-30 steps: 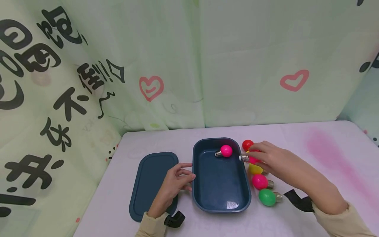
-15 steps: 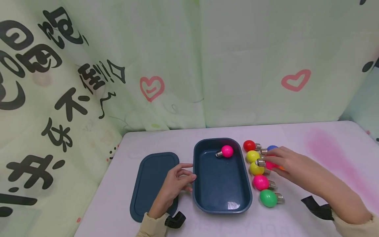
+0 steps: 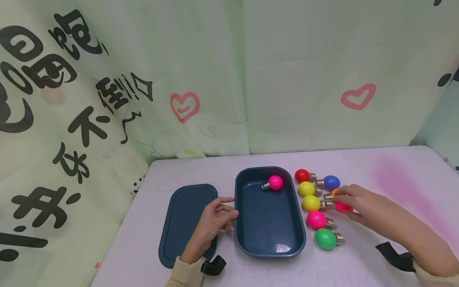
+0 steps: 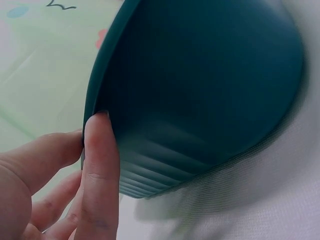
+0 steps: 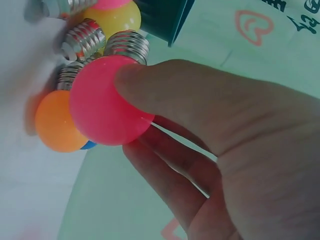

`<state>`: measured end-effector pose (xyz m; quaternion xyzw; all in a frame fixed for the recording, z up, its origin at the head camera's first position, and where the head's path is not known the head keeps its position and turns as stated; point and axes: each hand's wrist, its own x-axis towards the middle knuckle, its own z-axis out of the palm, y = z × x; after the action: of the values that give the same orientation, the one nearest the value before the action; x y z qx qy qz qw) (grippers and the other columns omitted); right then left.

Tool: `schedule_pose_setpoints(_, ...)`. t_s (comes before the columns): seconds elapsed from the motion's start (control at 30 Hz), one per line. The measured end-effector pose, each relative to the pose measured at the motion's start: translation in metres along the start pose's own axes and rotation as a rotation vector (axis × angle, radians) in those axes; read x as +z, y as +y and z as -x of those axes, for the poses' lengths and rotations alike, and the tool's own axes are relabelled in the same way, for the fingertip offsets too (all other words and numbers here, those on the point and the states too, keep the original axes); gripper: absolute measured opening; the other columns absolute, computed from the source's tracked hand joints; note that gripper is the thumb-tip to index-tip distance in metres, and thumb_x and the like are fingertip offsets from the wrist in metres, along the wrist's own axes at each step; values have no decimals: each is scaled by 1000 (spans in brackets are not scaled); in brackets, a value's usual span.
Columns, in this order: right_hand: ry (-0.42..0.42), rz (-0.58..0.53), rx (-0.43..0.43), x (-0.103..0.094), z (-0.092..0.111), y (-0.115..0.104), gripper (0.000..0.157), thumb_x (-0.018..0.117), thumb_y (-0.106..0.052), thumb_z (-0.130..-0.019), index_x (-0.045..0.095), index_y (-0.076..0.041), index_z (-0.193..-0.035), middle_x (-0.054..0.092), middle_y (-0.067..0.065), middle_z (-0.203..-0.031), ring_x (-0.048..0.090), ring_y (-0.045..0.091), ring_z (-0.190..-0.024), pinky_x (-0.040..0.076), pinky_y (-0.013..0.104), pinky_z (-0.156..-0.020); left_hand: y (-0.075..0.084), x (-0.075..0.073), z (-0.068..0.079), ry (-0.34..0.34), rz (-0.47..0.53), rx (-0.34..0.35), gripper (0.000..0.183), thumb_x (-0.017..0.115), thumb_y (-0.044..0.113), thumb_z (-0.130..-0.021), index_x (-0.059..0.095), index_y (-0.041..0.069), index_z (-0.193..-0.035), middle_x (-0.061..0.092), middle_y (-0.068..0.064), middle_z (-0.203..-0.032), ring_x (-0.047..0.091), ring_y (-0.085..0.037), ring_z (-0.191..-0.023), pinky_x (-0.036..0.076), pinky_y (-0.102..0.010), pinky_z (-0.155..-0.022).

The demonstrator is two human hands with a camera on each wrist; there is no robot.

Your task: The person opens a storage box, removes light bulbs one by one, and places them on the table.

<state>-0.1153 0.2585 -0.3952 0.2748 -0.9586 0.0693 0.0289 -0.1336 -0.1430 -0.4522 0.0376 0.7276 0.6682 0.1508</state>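
Observation:
My right hand (image 3: 362, 205) holds a pink light bulb (image 5: 107, 102) between thumb and fingers, its metal screw base pointing away from the palm. An orange bulb (image 5: 60, 122) lies just beside it on the table. At the left rim of a dark blue rectangular box (image 3: 269, 243), my left hand (image 3: 212, 221) grips the edge with thumb and fingertips, seen closely in the left wrist view. Inside the box, near its far end, lies one pink bulb (image 3: 275, 182).
Right of the box are a red bulb (image 3: 302, 175), yellow bulbs (image 3: 311, 203), another pink bulb (image 3: 316, 220), a green bulb (image 3: 325, 238) and a blue bulb (image 3: 331, 182). The matching lid (image 3: 186, 215) lies flat to the left, partly behind the left hand.
My right hand has carried the pink bulb rightward from the box's right rim and down beside the orange bulb. The blue bulb is now uncovered. My left hand stays at the box.

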Motion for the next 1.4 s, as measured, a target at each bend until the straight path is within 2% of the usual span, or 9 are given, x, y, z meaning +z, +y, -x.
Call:
schedule_pose_setpoints(0.37,-118,-29,78,10,5,10,39,90,-9,-66,74,-11,-102,68,10,-104,64,34,-97,62,40,-71,-1,-1,-1,4,-2,-4,49,75,19,-89,57,8,-134,69,-7,-98,69,-14,-72,61,-30,-63)
schedule_pose_setpoints(0.53,-115,-39,72,14,7,12,39,90,-9,-66,74,-12,-101,68,8,-103,64,34,-97,61,43,-74,0,-1,0,2,-3,-4,50,75,19,-89,57,7,-134,69,-7,-98,69,-14,-72,61,-30,-63)
schedule_pose_setpoints(0.73,-146,-67,92,18,6,14,36,89,-10,-68,72,-12,-100,67,3,-98,64,26,-92,61,41,-75,3,0,3,-2,7,-3,51,75,18,-90,56,5,-136,68,-8,-98,68,-13,-74,61,-30,-63)
schedule_pose_setpoints(0.93,-134,-77,89,21,6,14,36,90,-9,-67,73,-13,-98,67,1,-96,64,23,-90,61,42,-77,4,0,3,-5,6,-2,52,74,18,-90,55,5,-136,69,-7,-98,68,-13,-74,61,-29,-63)
schedule_pose_setpoints(1.17,-135,-45,98,18,7,12,39,90,-10,-67,72,-12,-101,66,4,-99,64,26,-92,61,42,-75,3,-1,1,-4,5,1,51,75,19,-90,56,5,-136,69,-8,-98,68,-13,-72,61,-30,-63)
schedule_pose_setpoints(1.4,-131,-11,104,10,-2,2,50,92,-10,-64,72,-11,-109,66,14,-109,62,38,-103,61,45,-72,3,0,2,3,5,-13,50,75,18,-89,57,6,-135,69,-8,-98,67,-15,-70,61,-30,-63)
